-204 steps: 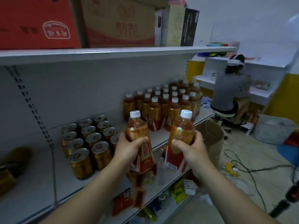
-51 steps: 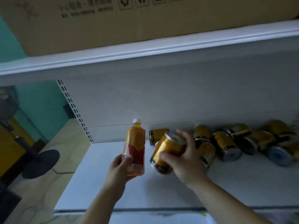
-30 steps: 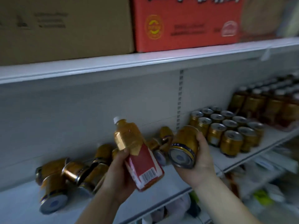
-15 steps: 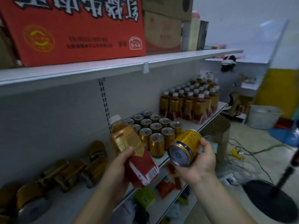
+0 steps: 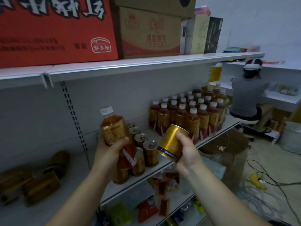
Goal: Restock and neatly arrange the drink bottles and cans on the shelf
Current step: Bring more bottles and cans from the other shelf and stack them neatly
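small shop, white metal shelf (image 5: pixel 146 66), rowed drink bottles (image 5: pixel 187 115), stock cartons (image 5: pixel 149 31)

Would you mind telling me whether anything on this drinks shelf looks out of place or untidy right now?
Yes. At the left end of the shelf, several gold cans lie toppled on their sides in a loose heap, while the cans further right stand upright in rows, as do the bottles beyond them.

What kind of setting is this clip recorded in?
Likely a small shop or its stockroom: metal retail shelving, rows of bottled tea and cans, and shipping cartons stacked on top.
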A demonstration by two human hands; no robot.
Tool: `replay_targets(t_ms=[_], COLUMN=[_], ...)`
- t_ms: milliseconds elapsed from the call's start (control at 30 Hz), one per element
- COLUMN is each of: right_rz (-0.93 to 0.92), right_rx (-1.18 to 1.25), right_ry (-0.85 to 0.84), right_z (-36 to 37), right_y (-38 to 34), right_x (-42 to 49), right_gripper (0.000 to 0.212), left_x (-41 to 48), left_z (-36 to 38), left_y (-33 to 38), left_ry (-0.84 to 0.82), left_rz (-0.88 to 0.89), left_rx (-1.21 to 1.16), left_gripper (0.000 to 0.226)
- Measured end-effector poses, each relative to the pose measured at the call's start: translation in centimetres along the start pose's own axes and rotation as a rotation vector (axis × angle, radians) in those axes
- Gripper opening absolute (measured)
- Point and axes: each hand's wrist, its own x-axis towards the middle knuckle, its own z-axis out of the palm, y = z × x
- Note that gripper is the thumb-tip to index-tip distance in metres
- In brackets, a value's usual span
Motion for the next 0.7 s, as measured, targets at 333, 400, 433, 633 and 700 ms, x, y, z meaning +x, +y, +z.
replay_targets(t_ms=[333, 400, 433, 633, 700], right_rz=[-0.174, -0.198, -0.207, -0.257, -0.224], right_rx=[-0.599, -0.704, -0.745, -0.878, -0.887], right_ry=[-0.291, -0.363, -0.394, -0.582, -0.66], right_z=[8.8, 10.7, 11.6, 16.4, 17.5], right_y=[2.9, 3.7, 4.1, 8.0, 9.4], right_x=[10.1, 12.0, 13.0, 16.7, 17.8], right_gripper=[0.045, 0.043, 0.043, 0.042, 0.043], left_x=[4.4, 5.5, 6.1, 6.9, 6.6], left_z=[-5.0, -5.6, -5.8, -6.3, -6.1], left_y=[-1.7, -2.2, -2.4, -2.5, -2.4], left_ry=[0.159, 0.213, 0.241, 0.333, 0.353], left_rz=[0.186, 0.176, 0.163, 0.142, 0.133], left_rx=[0.145, 0.092, 0.059, 0.001, -0.01], left_gripper=[0.029, 0.033, 0.033, 0.045, 0.049])
